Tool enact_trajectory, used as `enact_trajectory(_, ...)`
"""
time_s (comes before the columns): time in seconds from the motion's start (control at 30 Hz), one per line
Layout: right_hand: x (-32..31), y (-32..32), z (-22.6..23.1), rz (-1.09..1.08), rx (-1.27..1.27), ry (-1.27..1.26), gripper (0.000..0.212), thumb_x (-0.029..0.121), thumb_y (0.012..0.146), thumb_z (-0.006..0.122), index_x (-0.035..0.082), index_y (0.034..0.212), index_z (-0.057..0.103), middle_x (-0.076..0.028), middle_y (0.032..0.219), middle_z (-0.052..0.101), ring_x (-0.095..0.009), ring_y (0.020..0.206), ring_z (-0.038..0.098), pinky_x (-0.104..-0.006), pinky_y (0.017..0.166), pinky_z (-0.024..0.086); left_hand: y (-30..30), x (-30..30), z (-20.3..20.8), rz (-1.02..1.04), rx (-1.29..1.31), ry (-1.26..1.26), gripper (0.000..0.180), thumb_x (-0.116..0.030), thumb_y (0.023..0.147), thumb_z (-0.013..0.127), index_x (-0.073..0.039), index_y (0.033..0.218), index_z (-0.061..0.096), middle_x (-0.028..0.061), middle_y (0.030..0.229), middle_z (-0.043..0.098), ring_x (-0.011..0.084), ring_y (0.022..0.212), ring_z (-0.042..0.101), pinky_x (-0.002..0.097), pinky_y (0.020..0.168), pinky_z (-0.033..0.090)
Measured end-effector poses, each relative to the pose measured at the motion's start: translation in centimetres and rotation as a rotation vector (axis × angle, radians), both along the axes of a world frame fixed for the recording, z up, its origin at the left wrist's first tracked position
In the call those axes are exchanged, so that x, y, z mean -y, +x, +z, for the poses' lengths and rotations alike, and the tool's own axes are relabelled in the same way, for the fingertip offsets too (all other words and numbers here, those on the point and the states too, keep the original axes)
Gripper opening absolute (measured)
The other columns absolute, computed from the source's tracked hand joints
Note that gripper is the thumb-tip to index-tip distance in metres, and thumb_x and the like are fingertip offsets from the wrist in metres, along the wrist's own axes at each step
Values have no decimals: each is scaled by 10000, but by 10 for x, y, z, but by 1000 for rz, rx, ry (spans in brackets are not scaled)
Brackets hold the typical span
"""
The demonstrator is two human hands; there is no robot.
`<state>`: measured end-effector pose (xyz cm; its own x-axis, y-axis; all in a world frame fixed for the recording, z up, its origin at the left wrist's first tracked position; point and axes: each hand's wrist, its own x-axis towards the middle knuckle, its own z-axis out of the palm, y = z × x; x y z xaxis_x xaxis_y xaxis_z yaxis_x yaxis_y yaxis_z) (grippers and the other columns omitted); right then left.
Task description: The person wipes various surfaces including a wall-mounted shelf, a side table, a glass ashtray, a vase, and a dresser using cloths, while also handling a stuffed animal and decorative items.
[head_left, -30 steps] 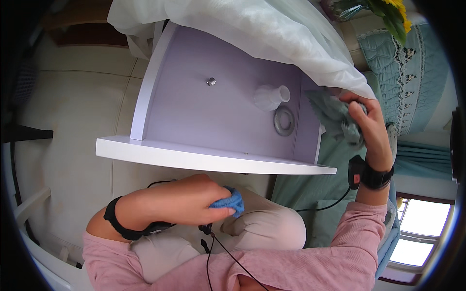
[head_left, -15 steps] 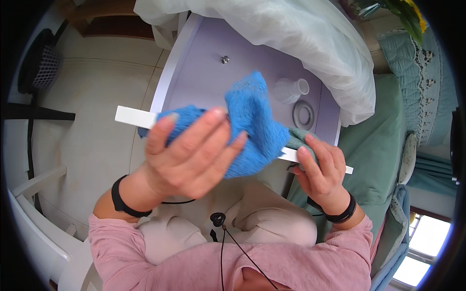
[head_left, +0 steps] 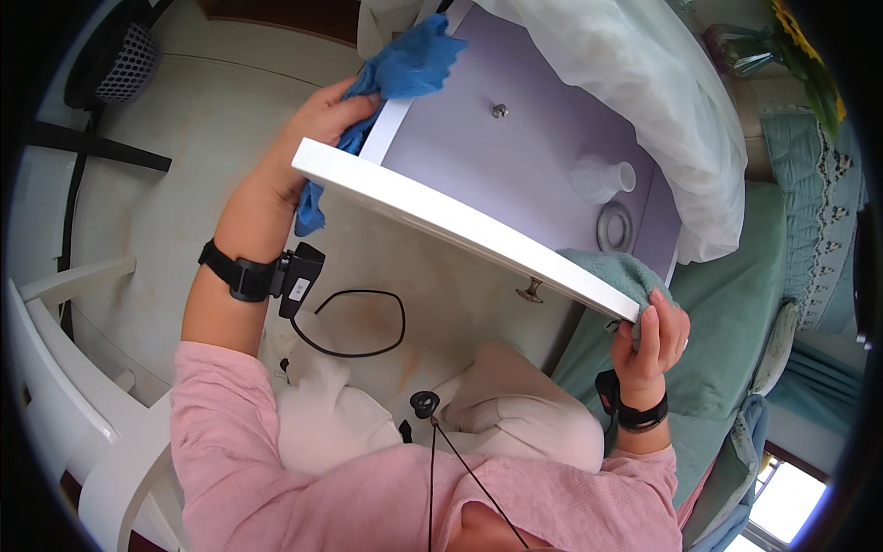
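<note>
A pulled-out drawer with a white front point(head_left: 441, 216) and a lilac inside lies before me. My left hand point(head_left: 326, 120) is closed round a blue cloth point(head_left: 414, 57) at the drawer's left side wall, with one end of the cloth hanging below the hand. At the right end of the front, my right hand point(head_left: 651, 336) grips the corner, its fingers on a grey-green cloth point(head_left: 618, 273) that is bunched against the inner face. In the drawer are a small metal piece point(head_left: 499, 110), a translucent white bottle-shaped vessel point(head_left: 602, 178) and a grey ring point(head_left: 614, 227).
White sheer fabric point(head_left: 644, 101) hangs over the drawer's far right side. A green-covered bed or seat point(head_left: 727, 276) stands at the right. To the left are a white chair point(head_left: 78, 396) and a dark basket point(head_left: 129, 64). A metal knob point(head_left: 531, 292) juts from the drawer front.
My left hand has carried the blue cloth off the drawer's front edge, up and left to the left side wall. My right hand has shifted to the front's right end.
</note>
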<state>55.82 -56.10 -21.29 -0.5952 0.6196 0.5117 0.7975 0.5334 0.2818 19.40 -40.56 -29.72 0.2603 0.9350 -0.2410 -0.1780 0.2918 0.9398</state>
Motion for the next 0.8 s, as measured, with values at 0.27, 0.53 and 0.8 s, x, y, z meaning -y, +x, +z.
enact_trajectory(0.27,2,-3,-4,-27,-64,103,275,56,912,413,31,1185,399,-180,1069,520,-339,906,550,-463,782,485,1,11,-63,203,66,-364,291,-152,819,551,0,1065,584,68,852,630,135,713,588,223,649,465)
enact_trajectory(0.53,-30,0,-3,52,-244,86,288,-24,736,558,6,1022,550,-169,918,607,-281,686,575,-345,582,452,-40,-16,53,394,-380,616,455,-240,827,471,-76,1252,458,102,985,576,145,877,574,244,779,466)
enact_trajectory(0.8,-10,54,100,-457,-742,-38,304,166,849,547,-14,1094,529,-111,774,580,-177,657,574,-300,600,454,3,-54,143,-47,-1648,780,458,-256,842,509,-198,1293,457,116,779,626,159,705,611,235,740,464)
